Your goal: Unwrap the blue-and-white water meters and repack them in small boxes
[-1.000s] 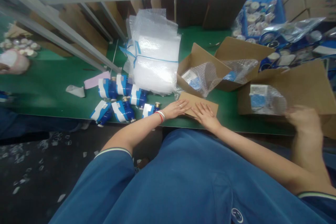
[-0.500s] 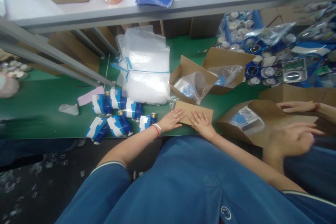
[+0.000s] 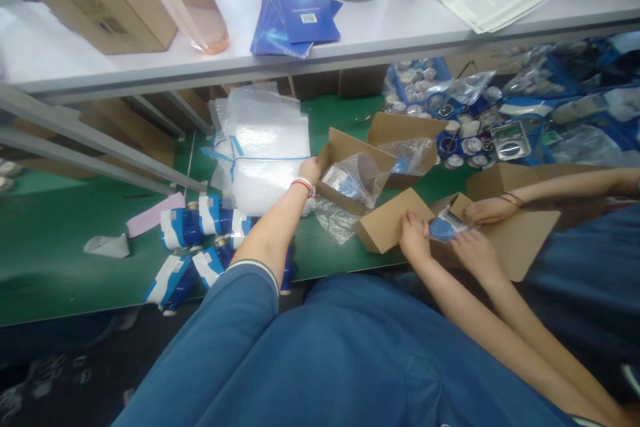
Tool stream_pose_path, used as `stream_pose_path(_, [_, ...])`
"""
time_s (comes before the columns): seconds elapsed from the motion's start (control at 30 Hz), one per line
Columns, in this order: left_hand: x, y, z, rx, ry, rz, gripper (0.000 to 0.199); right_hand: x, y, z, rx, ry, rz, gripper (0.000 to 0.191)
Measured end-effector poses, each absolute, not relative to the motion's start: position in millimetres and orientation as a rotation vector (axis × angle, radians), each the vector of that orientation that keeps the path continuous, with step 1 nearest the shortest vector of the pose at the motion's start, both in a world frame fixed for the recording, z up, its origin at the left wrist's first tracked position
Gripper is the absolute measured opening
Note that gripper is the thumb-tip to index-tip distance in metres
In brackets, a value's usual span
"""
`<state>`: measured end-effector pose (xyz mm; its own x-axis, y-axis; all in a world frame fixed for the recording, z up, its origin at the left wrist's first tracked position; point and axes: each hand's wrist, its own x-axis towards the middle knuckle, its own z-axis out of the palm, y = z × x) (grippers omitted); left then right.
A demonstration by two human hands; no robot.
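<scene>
My left hand [image 3: 310, 170] reaches forward to the left edge of an open cardboard box [image 3: 327, 159], closed on its wall; the fingertips are partly hidden. Inside that box sits a bubble-wrapped blue and white item [image 3: 345, 183]. My right hand [image 3: 415, 237] grips a tilted brown carton [image 3: 393, 220] near the table's front edge, fingers bent over its side. Just right of it, a co-worker's hands [image 3: 493, 210] work at another open carton [image 3: 530, 233] holding a wrapped blue item [image 3: 446, 223]. Blue bottles with white labels [image 3: 175, 227] lie to my left.
A stack of clear bubble bags [image 3: 270, 177] tied with blue ribbon lies behind the bottles. Another open box [image 3: 407, 123] stands at the back. A shelf [image 3: 235, 70] crosses above, bearing blue booklets [image 3: 307, 17]. Blue bins and gauge-like parts [image 3: 470, 133] crowd the right.
My left hand has left the flat carton and moved forward to the open box. My right hand has shifted right, with the carton now tilted up. The co-worker's hands have moved left.
</scene>
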<state>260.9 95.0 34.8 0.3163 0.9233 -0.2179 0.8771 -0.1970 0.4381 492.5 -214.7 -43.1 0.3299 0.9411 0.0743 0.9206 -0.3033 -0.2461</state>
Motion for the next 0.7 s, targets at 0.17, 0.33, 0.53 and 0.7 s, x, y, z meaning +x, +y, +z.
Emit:
stream_pose_path(0.17, [245,38,50,2.163,1.62,0.204,0.037,464,-152,-20,-2.301,-1.4,0.267,0.052])
stream_pose_path(0.33, [208,-40,58,2.108,1.768,0.335,0.04,462,-98,2,-2.445,-1.243,0.461,0.04])
stream_pose_path(0.53, [147,-111,38,1.79,1.997,0.324,0.038,429,-96,25,-2.392,-1.626,0.457,0.04])
stream_pose_path(0.7, [157,-162,33,2.056,2.002,0.718,0.06,403,-119,28,-2.48,-1.708,0.486,0.038])
